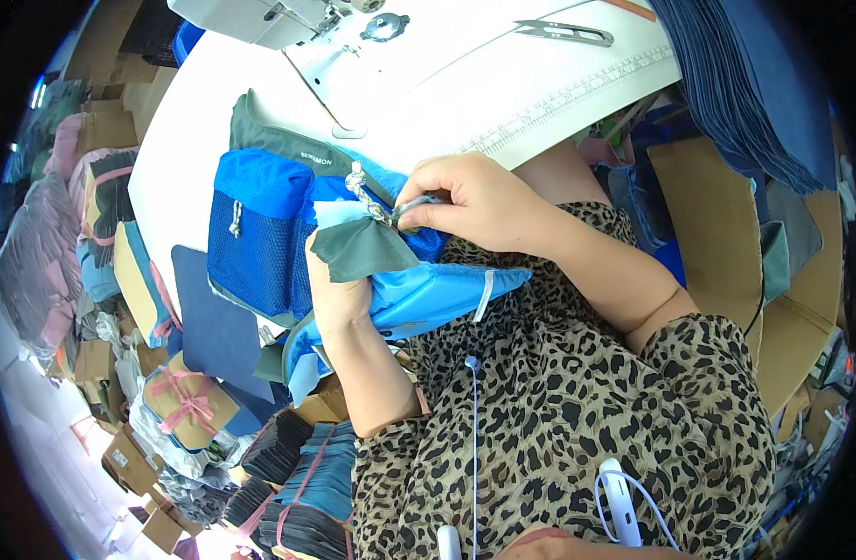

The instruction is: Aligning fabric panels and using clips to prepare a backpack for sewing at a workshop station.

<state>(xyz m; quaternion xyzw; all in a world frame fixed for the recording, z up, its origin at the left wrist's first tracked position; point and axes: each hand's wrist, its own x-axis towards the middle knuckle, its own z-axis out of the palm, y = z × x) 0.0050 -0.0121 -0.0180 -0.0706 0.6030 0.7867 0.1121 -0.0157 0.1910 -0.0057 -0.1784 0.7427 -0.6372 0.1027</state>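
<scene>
A blue bag (250,257) with a mesh pocket, a dark green top panel and light blue lining lies bunched over the table's near edge and my lap. My right hand (470,201) pinches a greyish fabric edge of this bag between thumb and fingers. Right beside those fingertips a speckled cord (358,182) stands up in a loop. From below, my left hand (339,294) reaches up against the bag. A grey-green fabric flap (362,247) covers its fingers, so their grip is hidden. One more short cord (236,219) hangs on the mesh pocket.
A sewing machine (260,21) stands at the back of the white table (428,121). Thread snips (566,34) lie near a printed ruler scale. Stacked dark blue fabric (745,84) hangs at the right above an open cardboard box (712,224). Tied fabric bundles (306,485) fill the lower left.
</scene>
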